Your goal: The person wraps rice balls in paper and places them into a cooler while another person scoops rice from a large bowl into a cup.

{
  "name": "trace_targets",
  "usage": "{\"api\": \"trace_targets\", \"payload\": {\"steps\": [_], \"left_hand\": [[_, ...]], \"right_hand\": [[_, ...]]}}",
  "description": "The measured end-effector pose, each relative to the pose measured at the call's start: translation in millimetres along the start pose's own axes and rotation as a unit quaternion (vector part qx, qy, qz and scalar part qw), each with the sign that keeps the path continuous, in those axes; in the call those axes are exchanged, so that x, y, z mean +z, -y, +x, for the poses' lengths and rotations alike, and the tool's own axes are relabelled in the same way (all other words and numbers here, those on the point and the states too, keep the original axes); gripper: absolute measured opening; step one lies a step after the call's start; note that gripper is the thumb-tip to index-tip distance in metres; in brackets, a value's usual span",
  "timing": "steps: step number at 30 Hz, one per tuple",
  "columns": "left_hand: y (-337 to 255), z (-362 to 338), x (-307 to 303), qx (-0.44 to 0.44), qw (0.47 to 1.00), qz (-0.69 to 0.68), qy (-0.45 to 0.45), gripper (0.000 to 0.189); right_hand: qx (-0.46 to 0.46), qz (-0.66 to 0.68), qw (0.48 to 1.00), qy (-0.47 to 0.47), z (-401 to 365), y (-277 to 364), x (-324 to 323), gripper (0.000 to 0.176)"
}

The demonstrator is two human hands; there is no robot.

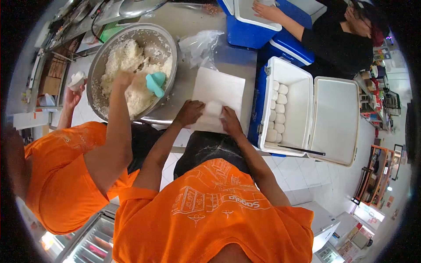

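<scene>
A round white bundle (pixel 214 108) lies on the lower part of a stack of white paper sheets (pixel 223 85) at the steel table's front edge. My left hand (pixel 191 112) touches the paper just left of the bundle, its fingers closed. On the right side my right hand (pixel 231 120) pinches the paper beside the bundle. Further right, an open blue and white cooler (pixel 287 74) holds several round white bundles (pixel 280 108) along its left side.
Left, a large metal bowl of rice (pixel 131 57) holds a turquoise scoop (pixel 155 84); a co-worker in orange (pixel 70 171) reaches into it. Clear plastic bags (pixel 199 47) lie behind the paper. At the back, another person's arm (pixel 285 19) rests over a second cooler (pixel 247 33).
</scene>
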State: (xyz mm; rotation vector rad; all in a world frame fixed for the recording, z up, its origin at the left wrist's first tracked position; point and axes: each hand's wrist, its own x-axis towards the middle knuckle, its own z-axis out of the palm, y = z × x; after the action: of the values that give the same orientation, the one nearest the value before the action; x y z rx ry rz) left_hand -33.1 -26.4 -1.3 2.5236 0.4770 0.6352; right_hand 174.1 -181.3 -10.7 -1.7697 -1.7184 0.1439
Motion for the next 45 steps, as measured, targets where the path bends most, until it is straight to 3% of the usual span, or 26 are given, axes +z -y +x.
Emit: {"api": "trace_targets", "payload": {"steps": [2, 3, 6, 9, 12, 13, 15, 16, 17, 20, 21, 24, 26, 27, 29, 30, 32, 33, 35, 36, 38, 39, 40, 42, 44, 45], "left_hand": [[-4.8, 42.1, -14.0, -0.106, 0.943, 0.147, 0.281, 0.033], [14.1, 50.7, -3.8, -0.111, 0.943, 0.146, 0.277, 0.033], [45.8, 60.7, 25.9, -0.175, 0.95, 0.004, 0.257, 0.022], [37.6, 77.0, 12.4, -0.23, 0.933, -0.041, 0.274, 0.014], [47.0, 55.4, 39.1, -0.213, 0.952, 0.001, 0.218, 0.016], [41.6, 51.2, 35.8, -0.227, 0.957, -0.006, 0.182, 0.016], [33.9, 50.0, 31.3, -0.245, 0.958, -0.014, 0.15, 0.016], [34.8, 53.6, 29.1, -0.26, 0.95, -0.013, 0.173, 0.019], [35.6, 56.2, 29.1, -0.271, 0.942, -0.009, 0.196, 0.022], [30.9, 68.2, 32.4, -0.352, 0.921, 0.046, 0.163, 0.031], [20.6, 73.2, 29.3, -0.348, 0.922, 0.048, 0.164, 0.031], [-2.3, 73.0, 21.4, -0.346, 0.918, 0.149, 0.123, 0.033], [15.8, 60.0, 23.2, -0.164, 0.98, 0.034, 0.106, 0.035], [17.1, 52.3, 19.2, -0.164, 0.98, 0.034, 0.107, 0.035], [4.5, 26.7, 9.7, -0.206, 0.954, -0.158, 0.147, 0.04], [-12.0, 17.0, 4.3, -0.208, 0.954, -0.157, 0.149, 0.04], [-50.5, 0.3, -5.0, -0.369, 0.828, -0.419, 0.058, 0.041], [-58.8, -2.5, -1.9, -0.367, 0.829, -0.416, 0.068, 0.041], [-75.5, -5.1, 10.7, -0.436, 0.659, -0.613, -0.023, 0.035], [-86.1, 1.7, 12.9, -0.44, 0.655, -0.614, -0.017, 0.035], [-105.4, 24.1, 12.3, -0.393, 0.734, -0.551, -0.053, 0.031], [-110.2, 25.2, 17.7, -0.395, 0.733, -0.552, -0.049, 0.031], [-111.9, 30.1, 21.5, -0.386, 0.776, -0.498, -0.034, 0.03], [-118.7, 49.2, 29.2, -0.369, 0.817, -0.442, -0.009, 0.031], [-136.6, 77.5, 32.8, -0.456, 0.532, -0.698, -0.15, 0.027], [-134.3, 90.4, 35.8, -0.456, 0.535, -0.698, -0.14, 0.027]], "right_hand": [[0.016, 0.042, 0.999, 0.021, 13.3, -23.5, 10.4, 0.023], [0.067, 0.053, 0.996, 0.023, 25.4, -29.9, 10.6, 0.013], [0.101, 0.007, 0.952, 0.29, 74.3, -43.7, -15.4, 0.019], [-0.007, 0.122, 0.97, 0.208, 46.2, -67.2, -4.9, 0.022], [-0.023, 0.087, 0.996, 0.001, 21.8, -23.2, -5.4, 0.015], [-0.017, 0.086, 0.996, 0.005, 20.0, -24.3, -1.8, 0.015], [0.159, 0.093, 0.975, 0.126, 38.3, -39.5, 8.9, 0.014], [0.128, 0.114, 0.976, 0.133, 46.9, -49.4, 9.7, 0.015], [0.11, 0.091, 0.963, 0.229, 67.5, -49.5, -6.2, 0.013], [0.205, 0.016, 0.908, 0.364, 99.2, -64.6, 3.3, 0.014], [0.207, 0.016, 0.909, 0.361, 102.3, -70.5, 19.6, 0.014], [0.121, -0.219, 0.899, 0.361, 94.2, -75.0, 50.1, 0.02], [0.101, 0.062, 0.96, 0.253, 96.8, -43.9, 6.1, 0.026], [0.101, 0.063, 0.96, 0.253, 91.6, -42.4, -3.1, 0.026], [0.153, 0.387, 0.877, 0.242, 75.8, -43.8, -15.4, 0.027], [0.154, 0.39, 0.875, 0.241, 70.4, -33.6, -30.3, 0.027], [0.304, 0.497, 0.781, 0.224, 62.8, 3.7, -72.2, 0.022], [0.307, 0.502, 0.78, 0.215, 58.4, 12.7, -79.6, 0.022], [0.357, 0.537, 0.749, 0.15, 47.1, 22.4, -86.8, 0.019], [0.364, 0.538, 0.746, 0.148, 41.0, 20.2, -85.6, 0.019], [0.331, 0.419, 0.839, 0.103, 35.3, 7.6, -84.9, 0.017], [0.369, 0.376, 0.843, 0.109, 34.1, 3.6, -90.1, 0.019], [0.372, 0.376, 0.842, 0.105, 31.6, 1.6, -94.2, 0.019], [0.313, 0.33, 0.89, 0.033, 25.3, -2.6, -103.1, 0.021], [0.303, 0.312, 0.9, 0.011, 20.4, -6.5, -114.1, 0.021], [0.287, 0.293, 0.912, -0.007, 21.8, -7.9, -120.7, 0.021]]}}
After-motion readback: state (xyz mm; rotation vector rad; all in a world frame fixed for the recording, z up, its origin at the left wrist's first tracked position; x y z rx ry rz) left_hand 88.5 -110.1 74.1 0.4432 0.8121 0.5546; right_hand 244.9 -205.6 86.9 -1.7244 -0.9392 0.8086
